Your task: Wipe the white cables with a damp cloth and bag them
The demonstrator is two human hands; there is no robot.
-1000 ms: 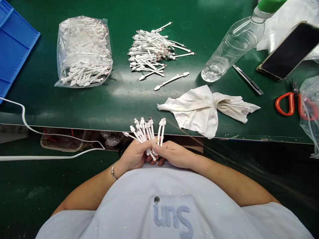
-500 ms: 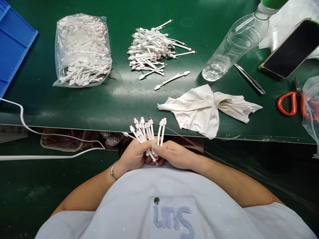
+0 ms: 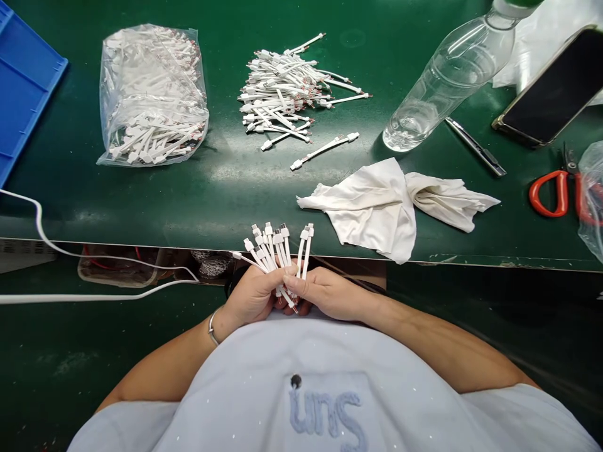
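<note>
A fanned bunch of short white USB cables (image 3: 269,246) is held between my hands, just off the table's front edge. My left hand (image 3: 254,294) is closed round most of them, thumb on top, plugs pointing away from me. My right hand (image 3: 330,290) pinches the cables on the right side, where two stand apart from the fan. Reddish bare wire ends poke out below my thumbs. The lower fingers are partly hidden. Beyond, on the green table (image 3: 235,201), lies a heap of the same cables (image 3: 282,88), with a few loose ones (image 3: 325,150) in front.
A clear bag of cables (image 3: 153,100) and a blue bin (image 3: 23,88) are on the left. To the right are white cloths (image 3: 377,204), a plastic bottle (image 3: 443,81), a cutter knife (image 3: 475,147), a phone (image 3: 549,91) and red-handled scissors (image 3: 551,191). A white cord (image 3: 42,220) hangs left.
The view has shifted very slightly. Both hands keep nearly the same hold on the cables, with the right thumb moved a touch to the left.
</note>
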